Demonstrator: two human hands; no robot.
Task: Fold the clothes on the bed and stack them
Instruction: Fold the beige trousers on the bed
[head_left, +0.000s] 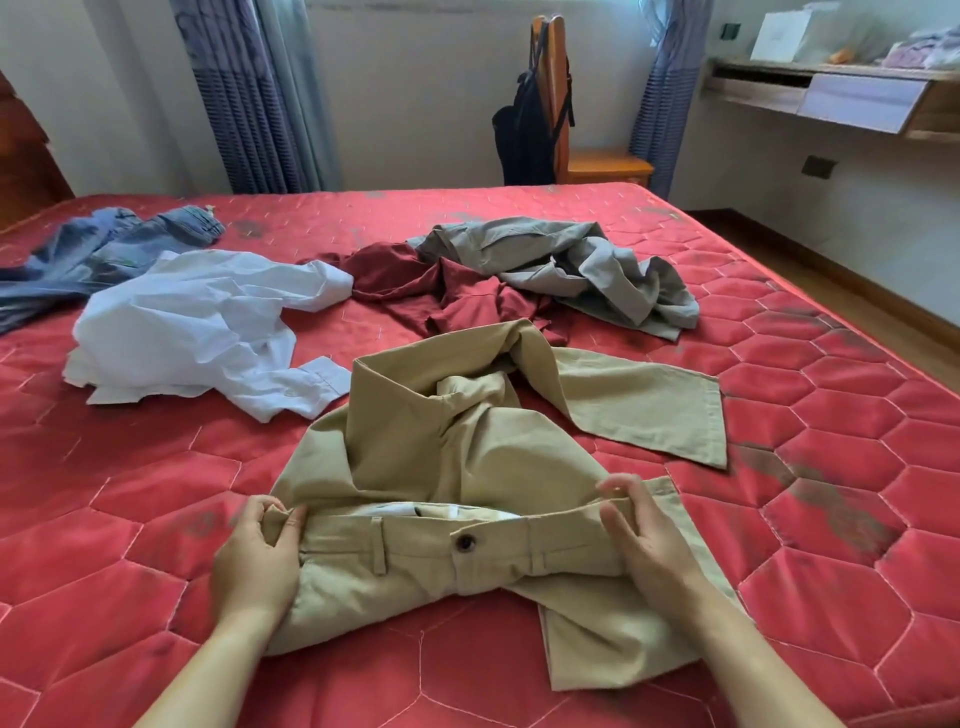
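Both forearms reach in from 6 o'clock, and the left hand (254, 556) pinches the 9 o'clock end of the waistband (415, 543), thumb and fingers curled round the cloth. At the 3 o'clock end the right hand (649, 540) has its thumb on the front and its fingers, blurred, hooked over the top edge, so it seems to grip too. Between the two hands lie the khaki trousers (457, 452), at the 6 o'clock side of the bed (810, 467), button facing up, the legs rumpled and doubled toward 12 and 2 o'clock.

I judge the first piece is only being squared up: nothing is folded or stacked yet. The next move calls for pulling the waistband taut and shaking or smoothing the legs straight before laying one over the other.

Waiting further off are a white shirt (208, 322) at 10 o'clock, jeans (104, 244) beyond it, a dark red garment (457, 296) at 12 and a grey one (571, 265) at 1 o'clock
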